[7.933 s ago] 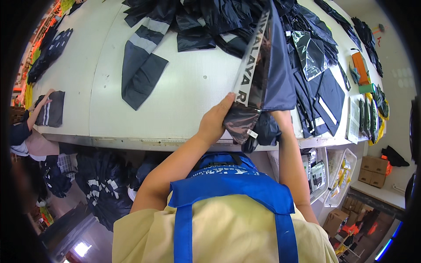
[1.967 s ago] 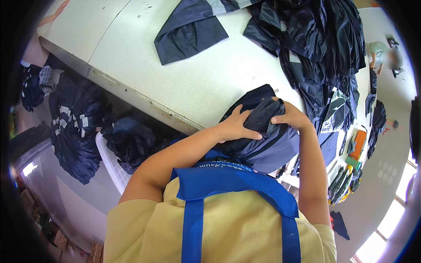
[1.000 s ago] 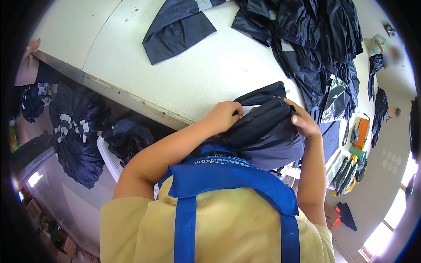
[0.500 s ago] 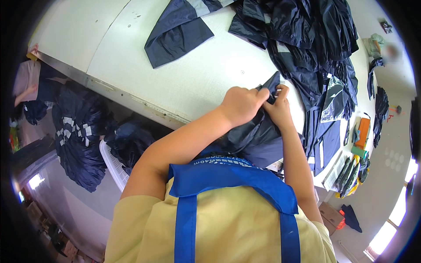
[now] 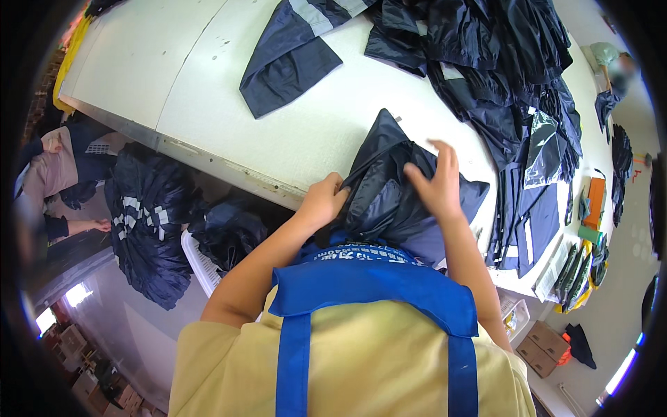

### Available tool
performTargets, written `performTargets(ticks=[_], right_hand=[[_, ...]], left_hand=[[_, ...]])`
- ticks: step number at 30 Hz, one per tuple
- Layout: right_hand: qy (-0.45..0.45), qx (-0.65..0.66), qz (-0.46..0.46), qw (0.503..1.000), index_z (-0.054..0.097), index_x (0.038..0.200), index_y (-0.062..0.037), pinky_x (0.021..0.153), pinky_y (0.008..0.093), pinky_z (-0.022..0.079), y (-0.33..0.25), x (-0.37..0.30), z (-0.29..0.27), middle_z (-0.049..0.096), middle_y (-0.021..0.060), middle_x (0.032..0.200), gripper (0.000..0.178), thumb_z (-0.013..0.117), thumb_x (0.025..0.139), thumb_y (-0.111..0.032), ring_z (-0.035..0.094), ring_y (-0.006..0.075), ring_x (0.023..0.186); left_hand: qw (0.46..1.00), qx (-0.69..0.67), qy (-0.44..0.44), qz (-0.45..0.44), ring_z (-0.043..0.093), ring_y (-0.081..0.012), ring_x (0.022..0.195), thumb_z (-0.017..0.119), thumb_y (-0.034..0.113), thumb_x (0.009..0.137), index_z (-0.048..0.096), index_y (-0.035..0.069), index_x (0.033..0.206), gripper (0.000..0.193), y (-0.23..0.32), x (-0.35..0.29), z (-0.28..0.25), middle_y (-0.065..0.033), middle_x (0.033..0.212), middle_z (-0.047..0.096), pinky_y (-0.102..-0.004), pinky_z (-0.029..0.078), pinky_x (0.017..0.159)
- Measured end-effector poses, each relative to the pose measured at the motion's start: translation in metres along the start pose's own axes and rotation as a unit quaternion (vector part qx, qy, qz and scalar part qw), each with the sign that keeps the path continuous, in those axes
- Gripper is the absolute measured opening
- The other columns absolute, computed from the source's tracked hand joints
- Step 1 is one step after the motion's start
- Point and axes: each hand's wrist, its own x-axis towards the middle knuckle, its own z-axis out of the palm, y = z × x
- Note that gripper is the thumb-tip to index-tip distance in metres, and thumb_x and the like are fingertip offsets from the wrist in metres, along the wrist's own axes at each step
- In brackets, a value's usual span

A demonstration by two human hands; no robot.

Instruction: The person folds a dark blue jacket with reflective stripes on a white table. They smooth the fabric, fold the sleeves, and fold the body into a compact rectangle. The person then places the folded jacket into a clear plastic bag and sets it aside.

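A crumpled dark navy garment [image 5: 379, 191] of shiny fabric is bunched at the white table's near edge, against my blue apron [image 5: 368, 285]. One corner of it points up toward the far side. My left hand [image 5: 324, 200] is at the garment's left edge, its fingers closed on the fabric. Over the right part of the cloth my right hand [image 5: 438, 184] is open, with thumb and fingers apart and nothing between them. Folds hide the garment's exact kind.
A dark trouser-like piece with a grey band [image 5: 288, 76] lies on the white table [image 5: 208, 118]. Heaped black garments [image 5: 486, 48] and a clear plastic bag [image 5: 542, 149] sit to the right. Dark bundled clothes [image 5: 149, 222] and a white basket [image 5: 198, 264] stand left, near another person [image 5: 52, 167].
My hands have moved apart: the left went left and down to the garment's edge, the right let go and opened. The cloth corner they pinched is now spread wider. The view has shifted slightly.
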Motion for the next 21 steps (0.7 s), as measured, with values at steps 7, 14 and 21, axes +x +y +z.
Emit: performTargets(ticks=[7,14,21], right_hand=[[-0.051,-0.094,-0.1,0.989,0.069,0.1,-0.0251,0.104,0.0492,0.026,-0.051,-0.045,0.029,0.052,0.0029,0.123,0.036,0.078,0.066,-0.035,0.039,0.0316,0.124],[-0.064,-0.06,-0.086,0.992,0.063,0.111,-0.0141,0.106,0.0492,0.027,-0.037,-0.034,0.051,0.05,0.0104,0.128,0.045,0.075,0.069,-0.022,0.039,0.0356,0.126],[-0.029,-0.052,-0.077,0.995,0.045,0.131,0.0016,0.11,0.0478,0.026,-0.03,-0.037,0.037,0.043,0.0208,0.137,0.061,0.068,0.077,-0.015,0.037,0.0358,0.132]], left_hand=[[0.991,-0.04,0.049,0.114,0.061,-0.0311,0.066,0.06,0.011,0.086,0.05,0.003,0.097,0.017,0.029,0.008,0.0,-0.0191,0.072,0.059,-0.0399,0.046,0.062],[0.972,0.161,0.053,0.163,0.062,-0.0394,0.069,0.059,0.008,0.081,0.045,0.003,0.104,0.027,0.056,-0.002,-0.007,-0.0214,0.075,0.062,-0.0471,0.048,0.061],[0.95,0.216,0.094,0.207,0.063,-0.0372,0.063,0.059,0.009,0.079,0.047,0.004,0.092,0.018,0.075,0.003,0.003,-0.0193,0.071,0.063,-0.0474,0.049,0.058]])
